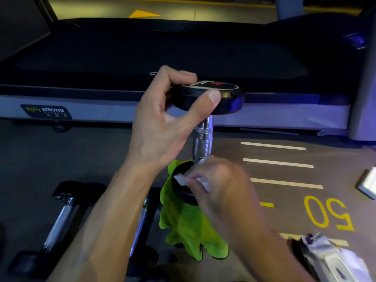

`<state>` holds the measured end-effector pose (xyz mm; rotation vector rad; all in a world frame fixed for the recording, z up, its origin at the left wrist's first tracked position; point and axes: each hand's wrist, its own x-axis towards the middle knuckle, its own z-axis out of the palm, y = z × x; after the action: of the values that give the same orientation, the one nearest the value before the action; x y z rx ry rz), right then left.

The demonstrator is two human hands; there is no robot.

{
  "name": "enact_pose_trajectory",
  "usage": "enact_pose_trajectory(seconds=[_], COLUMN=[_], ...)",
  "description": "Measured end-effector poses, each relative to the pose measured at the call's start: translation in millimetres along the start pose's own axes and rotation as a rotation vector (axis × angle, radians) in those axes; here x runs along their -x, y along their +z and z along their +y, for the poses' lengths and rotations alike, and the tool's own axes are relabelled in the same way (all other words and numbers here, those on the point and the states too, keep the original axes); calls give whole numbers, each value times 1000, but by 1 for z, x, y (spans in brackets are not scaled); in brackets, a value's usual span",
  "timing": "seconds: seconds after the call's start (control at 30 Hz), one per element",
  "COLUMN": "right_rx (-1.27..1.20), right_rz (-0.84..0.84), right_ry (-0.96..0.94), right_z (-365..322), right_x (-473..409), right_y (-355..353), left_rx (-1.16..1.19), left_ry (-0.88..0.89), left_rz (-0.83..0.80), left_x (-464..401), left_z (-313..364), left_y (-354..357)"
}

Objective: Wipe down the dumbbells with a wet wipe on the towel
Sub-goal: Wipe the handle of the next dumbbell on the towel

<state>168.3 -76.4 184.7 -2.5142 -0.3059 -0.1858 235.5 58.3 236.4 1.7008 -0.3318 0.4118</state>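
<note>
Dumbbell [203, 137] under inspection stands upright on end, its long axis near vertical, tipped slightly away from me at the top. Upper head points up and carries a label with red and white print; lower head sits on the green towel [183, 226] spread on the floor below my hands.

My left hand [162, 123] grips the rim of the upper head, thumb curled across the near edge, fingers wrapped over the far side. It holds the weight steady at the top.

My right hand [219, 184] is down at the lower head, just under the knurled chrome handle. Its fingers pinch a white wet wipe [181, 179] and press it against the upper face of that lower head, where handle meets disc. The hand is blurred; finger detail cannot be made out beyond the pinch.

To the left of my left forearm, two more dumbbells lie on their sides on the floor, one further left [59, 218], the other [142, 220] just beside the towel and partly hidden by my arm. Their handles run roughly toward and away from me.

To the right of my right hand, near the frame corner, lies a silvery wipe packet [329, 259]. Beyond both hands runs a treadmill [142, 58] with a "STRONG" badge on its side rail. Yellow "50" and white lines mark the floor at right.
</note>
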Motion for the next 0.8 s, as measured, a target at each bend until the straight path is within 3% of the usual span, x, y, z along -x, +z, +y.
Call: enact_pose_trajectory(seconds=[0.07,0.2,0.3,0.4,0.57,0.67,0.8], right_rx=[124,-16,-202,-157,-552,-484,-477], right_rz=[80,17,-48,-28,120,23,15], right_ry=[-14,-131,-24,55,92,-51,-29], right_z=[-11,7,28,57,57,40,41], right_x=[1,1,-2,0,12,17,0], right_y=[11,3,-15,-21,-21,-6,0], left_rx=[11,32,56,91,38,68,80], left_ry=[5,10,12,36,49,40,46], left_rz=[-5,-3,-43,-84,-158,-146,-127], left_x=[0,-5,-7,-10,-13,-12,-11], left_z=[-1,-7,-12,-16,-18,-20,-21], left_y=[-1,-5,-8,-13,-20,-21,-18])
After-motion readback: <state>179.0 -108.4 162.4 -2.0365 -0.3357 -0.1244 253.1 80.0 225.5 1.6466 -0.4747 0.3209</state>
